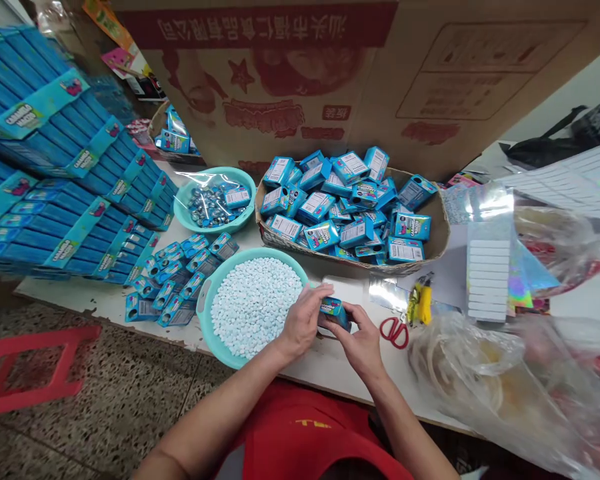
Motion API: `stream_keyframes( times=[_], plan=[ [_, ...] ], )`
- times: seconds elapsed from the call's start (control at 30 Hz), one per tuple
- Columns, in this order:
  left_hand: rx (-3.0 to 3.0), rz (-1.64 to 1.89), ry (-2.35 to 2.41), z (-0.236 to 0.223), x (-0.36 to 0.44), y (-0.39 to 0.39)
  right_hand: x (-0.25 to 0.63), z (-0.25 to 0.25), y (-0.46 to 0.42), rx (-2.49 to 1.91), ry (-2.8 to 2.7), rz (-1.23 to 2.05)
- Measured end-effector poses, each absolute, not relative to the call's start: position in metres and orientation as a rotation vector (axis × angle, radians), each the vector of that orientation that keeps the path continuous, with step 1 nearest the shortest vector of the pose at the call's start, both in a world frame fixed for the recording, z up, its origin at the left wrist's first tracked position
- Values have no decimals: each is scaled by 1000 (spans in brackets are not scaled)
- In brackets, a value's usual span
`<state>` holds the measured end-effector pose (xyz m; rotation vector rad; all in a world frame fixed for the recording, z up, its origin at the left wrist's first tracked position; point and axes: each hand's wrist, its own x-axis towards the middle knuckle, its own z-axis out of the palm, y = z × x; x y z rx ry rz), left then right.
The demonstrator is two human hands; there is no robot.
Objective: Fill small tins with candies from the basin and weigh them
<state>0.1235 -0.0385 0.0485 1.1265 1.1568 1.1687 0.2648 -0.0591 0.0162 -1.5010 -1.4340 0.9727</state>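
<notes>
Between my hands is a small blue candy box (333,307) with a printed top, held over the table at its front edge. My right hand (361,341) grips it from the right, thumb in front and fingers behind. From the left, my left hand (303,321) has its fingers closed at the box's upper end; its fingertips are partly hidden. Just left of that hand stands a turquoise basin (206,319) full of small pale candies (257,303). Behind the hands, a cut-down cardboard box (300,248) is heaped with similar blue boxes (350,230).
A smaller turquoise bowl (180,215) holds shiny small pieces. Blue boxes with round holes (173,283) lie beside it, near tall stacks of display cartons (55,167). On the right are red scissors (394,332), yellow-handled cutters (423,303) and plastic bags (480,373). A large carton (370,87) stands behind.
</notes>
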Motion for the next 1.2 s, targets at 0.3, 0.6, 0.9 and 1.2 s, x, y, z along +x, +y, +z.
stream_keyframes(
  times=[0.3, 0.6, 0.9, 1.2],
  plan=[
    [1253, 1132, 1763, 39, 66, -8, 290, -14, -51, -1407, -895, 1200],
    [1430, 726, 1926, 6, 30, -18, 312, -64, -22, -1439, -916, 1165],
    [1276, 776, 1898, 7, 29, -16, 333, -72, -58, -1562, -1056, 1062],
    [1336, 757, 1814, 16, 24, -15, 356, -60, -129, -1795, -749, 1016]
  ],
)
